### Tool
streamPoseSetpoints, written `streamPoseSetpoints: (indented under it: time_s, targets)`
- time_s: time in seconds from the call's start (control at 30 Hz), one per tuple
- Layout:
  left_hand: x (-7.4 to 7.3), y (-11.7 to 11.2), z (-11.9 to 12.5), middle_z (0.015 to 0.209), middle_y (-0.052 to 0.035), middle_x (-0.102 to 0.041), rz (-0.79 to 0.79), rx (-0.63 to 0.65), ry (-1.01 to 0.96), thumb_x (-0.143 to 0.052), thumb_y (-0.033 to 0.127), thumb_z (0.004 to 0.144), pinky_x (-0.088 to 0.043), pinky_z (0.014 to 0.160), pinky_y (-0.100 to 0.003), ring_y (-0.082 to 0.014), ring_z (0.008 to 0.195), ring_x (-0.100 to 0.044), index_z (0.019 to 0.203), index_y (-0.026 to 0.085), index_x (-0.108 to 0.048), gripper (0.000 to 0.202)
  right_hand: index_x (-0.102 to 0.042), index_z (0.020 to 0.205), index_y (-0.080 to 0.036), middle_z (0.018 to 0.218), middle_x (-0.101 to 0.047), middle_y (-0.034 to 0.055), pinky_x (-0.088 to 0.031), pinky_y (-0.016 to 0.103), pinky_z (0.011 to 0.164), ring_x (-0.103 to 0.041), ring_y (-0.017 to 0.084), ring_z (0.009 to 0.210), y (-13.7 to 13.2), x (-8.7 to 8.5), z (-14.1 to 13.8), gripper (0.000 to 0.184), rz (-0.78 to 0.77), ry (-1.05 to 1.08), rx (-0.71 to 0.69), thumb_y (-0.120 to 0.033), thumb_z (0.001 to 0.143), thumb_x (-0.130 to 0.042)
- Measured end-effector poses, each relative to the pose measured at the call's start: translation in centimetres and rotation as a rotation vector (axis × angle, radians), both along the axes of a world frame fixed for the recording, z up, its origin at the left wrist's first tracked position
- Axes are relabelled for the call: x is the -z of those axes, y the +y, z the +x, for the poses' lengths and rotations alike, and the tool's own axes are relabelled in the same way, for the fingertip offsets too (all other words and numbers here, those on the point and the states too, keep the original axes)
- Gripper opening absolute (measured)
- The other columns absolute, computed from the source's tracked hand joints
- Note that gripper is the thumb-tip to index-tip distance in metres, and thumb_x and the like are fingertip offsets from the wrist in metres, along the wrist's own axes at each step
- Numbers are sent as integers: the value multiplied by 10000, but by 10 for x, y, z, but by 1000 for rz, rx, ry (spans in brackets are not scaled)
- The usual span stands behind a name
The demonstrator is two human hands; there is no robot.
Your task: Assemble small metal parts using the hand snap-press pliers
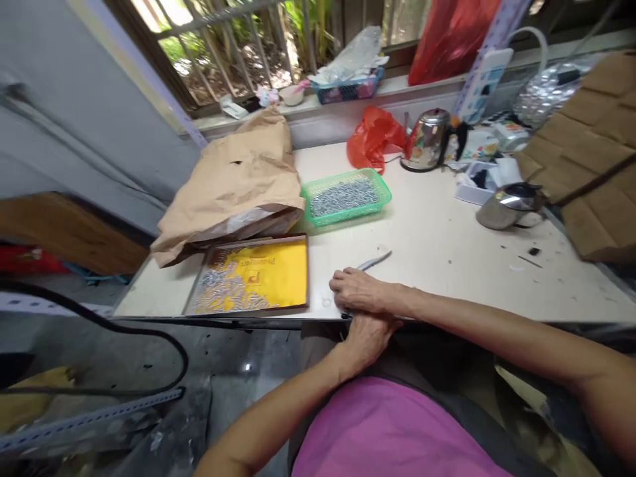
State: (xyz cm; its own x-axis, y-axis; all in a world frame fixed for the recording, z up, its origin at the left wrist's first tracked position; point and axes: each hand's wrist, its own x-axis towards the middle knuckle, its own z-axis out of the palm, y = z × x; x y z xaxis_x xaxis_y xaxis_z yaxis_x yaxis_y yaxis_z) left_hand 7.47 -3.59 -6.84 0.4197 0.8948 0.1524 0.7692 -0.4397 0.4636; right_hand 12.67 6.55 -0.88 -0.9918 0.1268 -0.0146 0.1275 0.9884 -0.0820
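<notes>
My right hand [360, 289] rests at the front edge of the table, its fingers curled down; whatever they hold, if anything, is hidden. Just below it, my left hand [370, 338] is against the table edge, overlapped by the right one, so its fingers are out of sight. A small dark piece [346, 315] shows under the hands, too little of it to name. Directly behind my right hand lies a slim, curved grey tool [375, 260], its near end covered by the hand. A small clear ring [326, 302] sits left of the fingers.
Left of my hands, a shallow tray [307, 275] with a yellow bottom holds many small metal pins. Beyond it are a brown paper bag [243, 172] and a green basket [325, 218] of similar pins. A kettle [430, 139] and metal jug [507, 207] stand right.
</notes>
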Motion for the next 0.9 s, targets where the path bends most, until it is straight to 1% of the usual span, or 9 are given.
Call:
streamPoseSetpoints:
  time_s: [0.17,0.3,0.47,0.53,0.6,0.67,0.73,0.83,0.9]
  targets:
    - [12,-2,3,1128,-138,-646,-4,-13,124,-385,118,860,-518,845,-392,-264,1013,-596,1191,101,-580,385,-618,753,-190,817,-602,44,-344,326,707,-474,198,826,-3,24,-11,154,-37,154,-18,-142,876,-539]
    - [7,15,1,926,-104,-667,83,51,210,-420,140,876,-509,709,-360,-233,858,-585,1052,120,-638,281,-601,837,-192,825,-622,52,-408,308,718,-539,186,797,20,12,-7,142,-161,452,153,-162,894,-474]
    - [-4,45,8,793,-76,-642,207,91,250,-487,191,894,-447,635,-324,-209,789,-541,957,182,-655,180,-599,892,-184,834,-626,66,-428,306,699,-567,187,758,101,-36,8,182,-64,729,482,-305,922,-466]
    - [-9,52,9,814,-78,-641,224,63,250,-492,177,888,-432,610,-317,-210,793,-529,927,185,-657,170,-626,958,-146,865,-640,95,-420,302,700,-576,184,770,143,-43,16,289,-1,695,563,-372,938,-447]
    - [-20,51,-1,855,-80,-639,238,13,235,-491,173,886,-428,603,-315,-212,805,-525,951,190,-656,178,-638,1074,-110,894,-650,126,-409,314,685,-587,190,765,177,-39,27,466,52,609,590,-503,922,-441]
    - [-37,43,-30,872,-83,-633,235,-78,223,-492,187,894,-436,626,-313,-209,815,-526,960,199,-661,183,-619,1175,-119,1003,-643,153,-410,326,687,-598,187,767,191,-27,42,598,78,568,582,-604,895,-411]
    - [-56,30,-78,859,-82,-626,195,-238,241,-503,189,892,-446,672,-314,-209,836,-527,902,205,-676,174,-623,1186,-168,1056,-640,143,-421,327,676,-605,179,736,181,-12,59,621,44,575,554,-656,881,-389]
    - [-79,12,-164,845,-80,-615,102,-525,353,-487,121,875,-446,727,-318,-212,860,-518,816,200,-690,225,-666,1044,-241,1003,-669,104,-448,334,633,-612,188,676,130,10,84,501,-110,571,515,-642,894,-406]
    - [-84,4,-213,834,-83,-615,-1,-583,438,-488,113,870,-439,749,-316,-214,881,-518,799,183,-700,235,-672,978,-270,1017,-675,92,-476,338,621,-636,209,718,89,23,98,398,-233,538,510,-581,911,-434]
